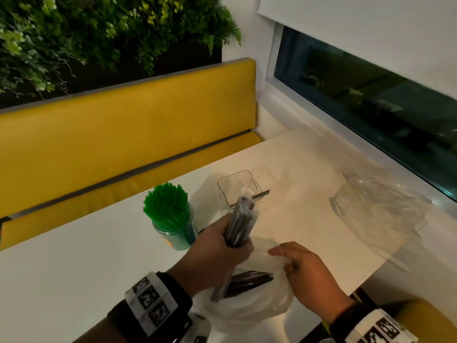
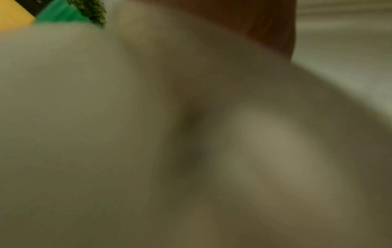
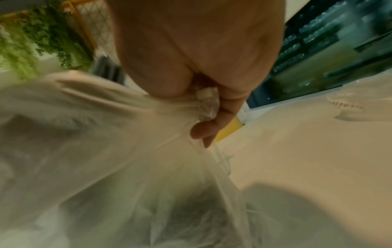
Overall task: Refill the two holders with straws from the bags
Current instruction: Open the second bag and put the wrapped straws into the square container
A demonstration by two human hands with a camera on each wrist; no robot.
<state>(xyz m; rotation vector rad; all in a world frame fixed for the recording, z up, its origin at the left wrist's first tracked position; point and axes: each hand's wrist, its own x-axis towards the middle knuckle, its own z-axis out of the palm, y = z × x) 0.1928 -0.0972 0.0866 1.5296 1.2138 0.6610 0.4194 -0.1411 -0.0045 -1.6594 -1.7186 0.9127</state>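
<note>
a café booth: yellow bench (image 1: 128,125), plant wall (image 1: 99,33), white table (image 1: 296,164).

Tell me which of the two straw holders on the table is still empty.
The clear square holder, farther back near the dark straws: nothing stands inside. The round holder beside it is packed with green straws.

We see the head view dim and warm, lit from above; the window (image 1: 371,95) is dark, holding only faint reflections. The table (image 1: 74,280) takes soft shadows beside the holders and under the hands, with a pale sheen on the empty bag (image 1: 380,206). Edges bow with wide-angle distortion, and the dark straws (image 1: 241,224) smear with motion. The left wrist view is almost wholly blurred beige, nothing sharp. The right wrist view is soft and streaked; only the right hand (image 3: 212,94) on the bag (image 3: 127,134) is nearly in focus.
</note>
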